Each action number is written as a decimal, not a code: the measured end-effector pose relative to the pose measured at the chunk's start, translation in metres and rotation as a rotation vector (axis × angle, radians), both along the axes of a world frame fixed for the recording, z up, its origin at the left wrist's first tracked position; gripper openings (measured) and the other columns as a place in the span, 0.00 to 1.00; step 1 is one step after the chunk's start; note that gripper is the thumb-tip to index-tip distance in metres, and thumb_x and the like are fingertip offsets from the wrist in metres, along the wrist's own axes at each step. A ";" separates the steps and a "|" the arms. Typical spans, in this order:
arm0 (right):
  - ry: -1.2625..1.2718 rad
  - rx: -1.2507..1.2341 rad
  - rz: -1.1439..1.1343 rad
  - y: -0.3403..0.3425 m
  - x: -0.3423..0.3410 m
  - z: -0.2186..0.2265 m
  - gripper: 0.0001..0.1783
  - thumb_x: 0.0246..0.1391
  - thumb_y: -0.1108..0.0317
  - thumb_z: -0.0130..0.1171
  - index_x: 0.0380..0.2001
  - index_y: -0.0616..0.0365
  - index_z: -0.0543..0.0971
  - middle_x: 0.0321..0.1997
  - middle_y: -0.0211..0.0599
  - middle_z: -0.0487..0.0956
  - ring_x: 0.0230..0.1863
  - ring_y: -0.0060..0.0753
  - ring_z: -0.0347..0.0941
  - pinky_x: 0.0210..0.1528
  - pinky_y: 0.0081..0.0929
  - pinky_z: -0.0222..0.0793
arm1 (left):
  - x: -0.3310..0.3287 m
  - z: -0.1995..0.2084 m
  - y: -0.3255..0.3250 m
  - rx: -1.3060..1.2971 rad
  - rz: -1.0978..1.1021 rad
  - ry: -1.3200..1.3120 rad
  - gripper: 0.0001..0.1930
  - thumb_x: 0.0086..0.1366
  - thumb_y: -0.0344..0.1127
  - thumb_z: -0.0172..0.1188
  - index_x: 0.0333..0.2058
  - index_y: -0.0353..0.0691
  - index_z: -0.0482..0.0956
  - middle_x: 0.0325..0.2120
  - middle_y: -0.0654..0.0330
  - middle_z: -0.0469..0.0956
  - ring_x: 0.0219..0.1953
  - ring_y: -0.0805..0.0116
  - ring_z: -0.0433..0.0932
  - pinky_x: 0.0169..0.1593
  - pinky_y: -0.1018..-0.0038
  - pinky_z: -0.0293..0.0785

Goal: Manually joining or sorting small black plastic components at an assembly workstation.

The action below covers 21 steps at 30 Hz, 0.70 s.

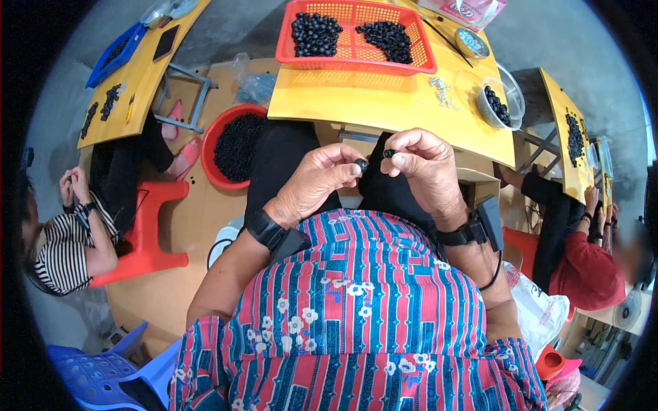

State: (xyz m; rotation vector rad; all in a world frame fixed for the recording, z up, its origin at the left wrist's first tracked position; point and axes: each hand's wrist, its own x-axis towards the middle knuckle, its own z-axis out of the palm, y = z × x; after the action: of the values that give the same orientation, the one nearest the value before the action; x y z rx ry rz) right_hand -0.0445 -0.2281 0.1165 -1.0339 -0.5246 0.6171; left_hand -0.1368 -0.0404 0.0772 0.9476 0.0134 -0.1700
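Over my lap, my left hand (pixel 319 177) pinches a small black round part (pixel 361 164) between thumb and fingertips. A short black cylindrical part (pixel 390 153) sits in the pinch of my right hand (pixel 425 168). The two parts are a little apart and face each other. Beyond my hands, an orange-red plastic basket (pixel 356 66) on the yellow table (pixel 329 103) holds two heaps of black parts, rounder ones on the left and smaller ones on the right. Small silvery pieces (pixel 444 92) lie loose on the tabletop.
Left of my knees, a red tub (pixel 211 161) full of black parts stands on the floor. Clear bowls (pixel 504 103) with black parts are at the table's right. A blue chair (pixel 113 370) is lower left. People sit at tables on both sides.
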 end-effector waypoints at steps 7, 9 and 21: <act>0.147 0.021 0.052 0.009 -0.018 0.003 0.09 0.50 0.78 0.59 0.37 0.63 0.78 0.31 0.36 0.80 0.31 0.24 0.76 0.37 0.20 0.73 | -0.006 0.011 0.002 0.004 0.022 -0.039 0.09 0.60 0.32 0.61 0.39 0.39 0.75 0.32 0.66 0.75 0.35 0.77 0.73 0.42 0.79 0.70; 0.174 0.017 0.055 0.010 -0.019 0.003 0.08 0.51 0.79 0.59 0.37 0.63 0.78 0.32 0.37 0.80 0.32 0.25 0.77 0.38 0.21 0.73 | -0.005 0.010 0.003 -0.001 0.013 -0.039 0.09 0.60 0.31 0.61 0.39 0.39 0.75 0.33 0.66 0.76 0.36 0.77 0.73 0.42 0.79 0.70; 0.205 -0.008 0.030 0.016 -0.021 -0.002 0.08 0.50 0.81 0.58 0.35 0.65 0.78 0.33 0.38 0.79 0.33 0.27 0.77 0.39 0.22 0.74 | -0.006 0.008 0.005 0.003 0.030 -0.063 0.09 0.59 0.31 0.62 0.38 0.39 0.75 0.31 0.67 0.75 0.35 0.78 0.72 0.41 0.80 0.70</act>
State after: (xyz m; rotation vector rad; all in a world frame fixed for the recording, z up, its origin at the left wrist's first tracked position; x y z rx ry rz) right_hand -0.0660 -0.2123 0.1140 -0.9588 -0.3586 0.7430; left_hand -0.1426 -0.0357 0.0855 0.9545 -0.0302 -0.1128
